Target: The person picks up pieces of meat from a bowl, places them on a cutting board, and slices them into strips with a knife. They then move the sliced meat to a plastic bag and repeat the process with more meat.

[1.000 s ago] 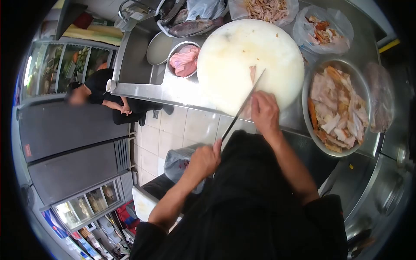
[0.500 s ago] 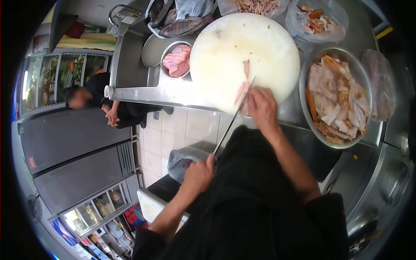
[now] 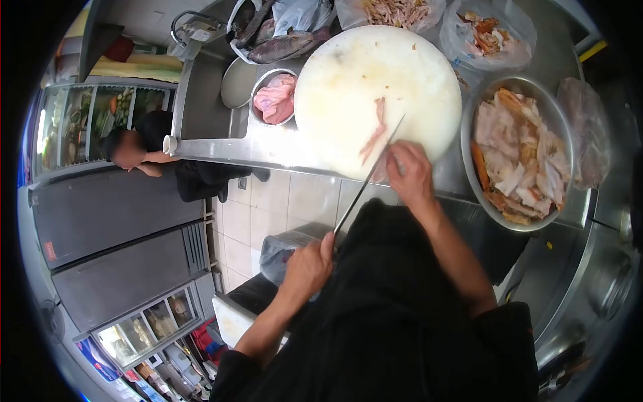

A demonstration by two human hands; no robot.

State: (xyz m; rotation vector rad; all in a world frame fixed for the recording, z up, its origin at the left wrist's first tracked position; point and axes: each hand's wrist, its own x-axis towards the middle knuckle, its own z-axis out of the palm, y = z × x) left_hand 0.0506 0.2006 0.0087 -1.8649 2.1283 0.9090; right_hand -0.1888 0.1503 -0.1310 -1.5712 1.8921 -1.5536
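My left hand [image 3: 307, 271] is closed round the handle of a long thin knife [image 3: 358, 196]. The blade slants up over the near edge of a round white cutting board [image 3: 348, 80], its tip lying over the board. Just right of the blade, my right hand [image 3: 410, 173] has its fingers curled together on a pale pink piece of meat [image 3: 380, 173] at the board's near edge, partly hidden by fingers and blade. Left of the blade, a thin strip of meat [image 3: 373, 142] lies on the board, with small crumbs farther up.
A metal bowl of meat slices [image 3: 519, 154] stands right of the board. Behind are bags of shredded meat [image 3: 396, 12] and scraps [image 3: 489, 33]. Left are a bowl of pink meat [image 3: 274, 99], whole fish [image 3: 284, 47] and a sink [image 3: 201, 100]. Another person [image 3: 151, 144] is at far left.
The knife blade has shifted a little to the right over the board, uncovering more of the meat strip. The other person's hands have moved from low in front up towards the head.
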